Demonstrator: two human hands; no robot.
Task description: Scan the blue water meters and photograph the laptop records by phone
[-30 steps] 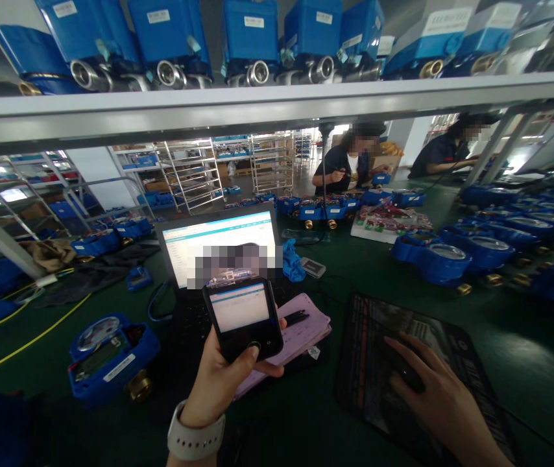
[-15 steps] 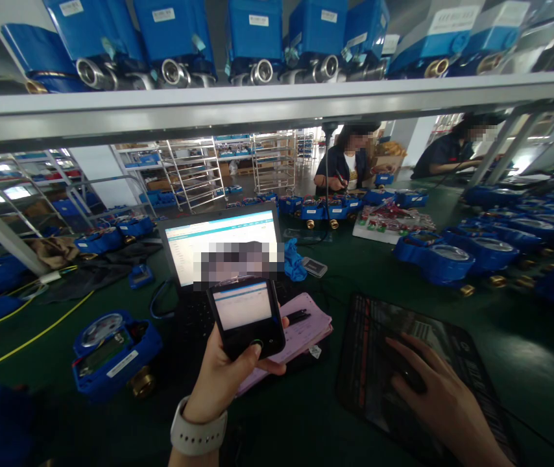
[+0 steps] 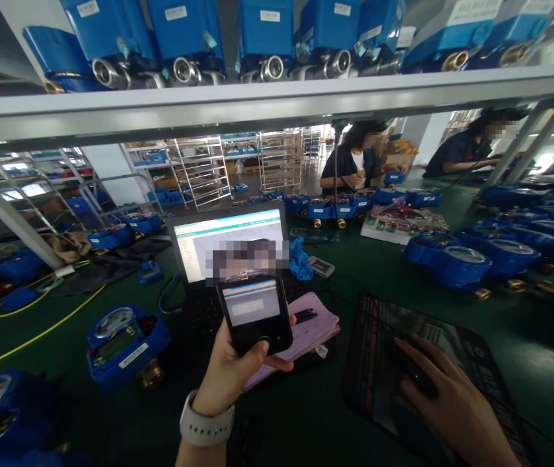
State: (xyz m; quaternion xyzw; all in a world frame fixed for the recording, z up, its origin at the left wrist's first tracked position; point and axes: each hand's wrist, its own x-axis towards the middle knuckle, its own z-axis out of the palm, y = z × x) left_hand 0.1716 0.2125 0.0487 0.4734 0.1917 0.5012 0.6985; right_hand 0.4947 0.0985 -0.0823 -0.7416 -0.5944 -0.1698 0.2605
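Observation:
My left hand [image 3: 238, 373] is wrapped round a black handheld device with a screen [image 3: 250, 311], its thumb pressing near a green-ringed spot at the bottom. The device is tilted up in front of an open laptop [image 3: 187, 250]; both screens are lit, and the laptop's shows a dialog-like box over a greyed page. My right hand [image 3: 447, 395] lies over a black computer mouse [image 3: 420, 376], fingers curved along it, on a dark patterned mouse pad [image 3: 379, 324]. Under the device a pink paper pad [image 3: 316, 327] with a black pen on it is partly hidden.
Blue meters [image 3: 128, 347] with brass fittings stand at left and in rows at right. A metal shelf [image 3: 277, 100] with more meters crosses above. Near the laptop lie a crumpled blue glove [image 3: 300, 259] and a small grey device [image 3: 322, 266]. Two people [image 3: 355, 162] sit across the table.
The laptop page has turned grey with a lighter box, and the handheld's screen shows it too. The whole view has shifted slightly, things sitting further right. Both hands keep their holds.

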